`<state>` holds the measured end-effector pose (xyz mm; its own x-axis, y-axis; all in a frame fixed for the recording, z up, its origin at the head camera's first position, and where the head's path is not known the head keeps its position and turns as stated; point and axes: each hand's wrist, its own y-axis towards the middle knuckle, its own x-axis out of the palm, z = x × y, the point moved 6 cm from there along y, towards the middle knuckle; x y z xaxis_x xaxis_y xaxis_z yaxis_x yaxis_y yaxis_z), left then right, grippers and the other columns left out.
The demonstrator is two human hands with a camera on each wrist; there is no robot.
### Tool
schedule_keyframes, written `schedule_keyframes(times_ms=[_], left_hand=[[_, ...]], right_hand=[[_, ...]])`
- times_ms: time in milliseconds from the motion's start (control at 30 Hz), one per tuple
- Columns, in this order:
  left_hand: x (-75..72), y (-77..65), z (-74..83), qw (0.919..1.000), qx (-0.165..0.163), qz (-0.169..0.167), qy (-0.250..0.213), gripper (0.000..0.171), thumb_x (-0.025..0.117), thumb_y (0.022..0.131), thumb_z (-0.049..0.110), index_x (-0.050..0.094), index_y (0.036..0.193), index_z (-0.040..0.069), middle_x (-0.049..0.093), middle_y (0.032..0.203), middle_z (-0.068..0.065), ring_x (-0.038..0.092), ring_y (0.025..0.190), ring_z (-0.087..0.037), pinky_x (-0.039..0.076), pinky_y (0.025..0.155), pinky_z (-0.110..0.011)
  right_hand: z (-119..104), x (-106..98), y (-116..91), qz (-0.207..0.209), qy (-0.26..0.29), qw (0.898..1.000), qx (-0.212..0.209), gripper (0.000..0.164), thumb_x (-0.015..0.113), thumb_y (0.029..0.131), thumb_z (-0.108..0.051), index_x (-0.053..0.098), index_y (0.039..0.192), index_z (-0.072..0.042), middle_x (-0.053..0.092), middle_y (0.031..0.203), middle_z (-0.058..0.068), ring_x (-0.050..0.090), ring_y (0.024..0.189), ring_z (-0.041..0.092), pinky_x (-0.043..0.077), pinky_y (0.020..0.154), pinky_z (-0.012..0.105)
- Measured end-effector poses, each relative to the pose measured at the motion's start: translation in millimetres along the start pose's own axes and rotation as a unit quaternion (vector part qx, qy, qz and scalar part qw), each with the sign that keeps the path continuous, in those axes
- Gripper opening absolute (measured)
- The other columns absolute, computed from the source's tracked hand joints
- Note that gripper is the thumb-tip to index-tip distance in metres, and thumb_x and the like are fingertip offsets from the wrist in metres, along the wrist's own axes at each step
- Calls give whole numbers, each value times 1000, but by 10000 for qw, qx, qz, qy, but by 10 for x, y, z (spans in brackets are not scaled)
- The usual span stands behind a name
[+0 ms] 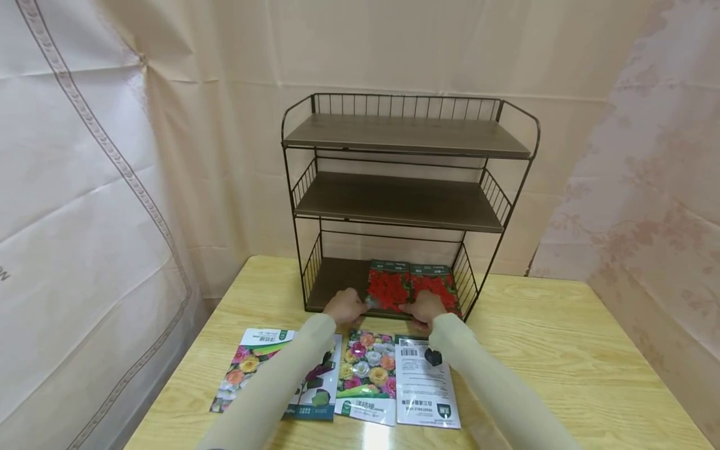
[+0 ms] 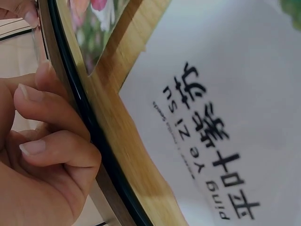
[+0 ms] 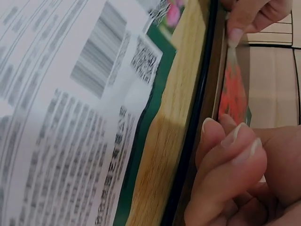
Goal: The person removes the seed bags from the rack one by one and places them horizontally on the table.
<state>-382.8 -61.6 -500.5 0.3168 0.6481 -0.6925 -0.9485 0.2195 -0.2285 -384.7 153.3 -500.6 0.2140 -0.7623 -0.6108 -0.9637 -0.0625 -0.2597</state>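
The person wears plain, cream-coloured long sleeves, the left sleeve (image 1: 275, 378) matching the right sleeve (image 1: 500, 384), each smooth along the forearm and ending in a soft cuff (image 1: 448, 326) at the wrist. A small, rounded black piece (image 1: 432, 357) shows beside the right cuff. Left hand (image 1: 345, 305) and right hand (image 1: 425, 306) are bare, the fingers (image 2: 66, 151) tipped with rounded nails.

There are two red-flower packets (image 1: 388, 284), two multicoloured-flower packets (image 1: 368, 365), one purple-leaved white packet (image 1: 319, 398), one text-covered white packet (image 1: 424, 387), one dark metal rack (image 1: 502, 230), three brown shelves (image 1: 399, 197) and one pale wooden desk (image 1: 562, 350).
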Motion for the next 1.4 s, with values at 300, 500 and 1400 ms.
schedule_keyframes(times_ms=[300,500,1400], left_hand=[[-1,-32,4,9996,-13,25,-265,52,59,106,36,69,68,2,59,53,-8,44,40,-12,35,42,-28],[-18,-26,-28,9986,-98,127,-501,57,50,107,51,69,82,4,68,62,-13,57,46,-18,48,53,-33],[167,-12,53,9445,-349,-551,-3218,41,50,110,26,68,101,-10,61,62,2,39,44,-4,29,41,-21]], right_hand=[[11,1,-45,-1151,1150,9858,420,25,62,104,-18,63,108,7,62,58,3,44,42,6,33,40,20],[45,-28,-8,-1905,2116,9580,341,23,49,108,-14,60,112,6,63,67,1,44,45,2,36,42,16],[87,-5,-130,-1403,2533,9572,30,32,55,108,-24,61,104,7,61,67,0,44,44,4,37,42,19]])
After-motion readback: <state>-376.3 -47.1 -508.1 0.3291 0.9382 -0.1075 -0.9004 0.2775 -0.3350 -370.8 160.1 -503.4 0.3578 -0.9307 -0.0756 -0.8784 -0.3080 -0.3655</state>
